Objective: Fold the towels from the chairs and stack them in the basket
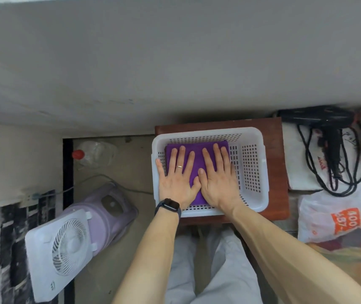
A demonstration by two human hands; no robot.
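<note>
A folded purple towel (197, 153) lies flat in the left part of a white perforated plastic basket (254, 172). The basket stands on a small dark red wooden table (277, 154). My left hand (176, 178) and my right hand (218, 181) both press flat on the towel, fingers spread, side by side with thumbs touching. Neither hand grips anything. A dark watch sits on my left wrist and a ring on one finger. The right part of the basket holds nothing.
A white and lilac fan heater (74, 238) lies on the floor at the left, near a plastic bottle with a red cap (92, 153). At the right are a black hair dryer with its cable (330, 137) and a white plastic bag (333, 216). A grey wall is ahead.
</note>
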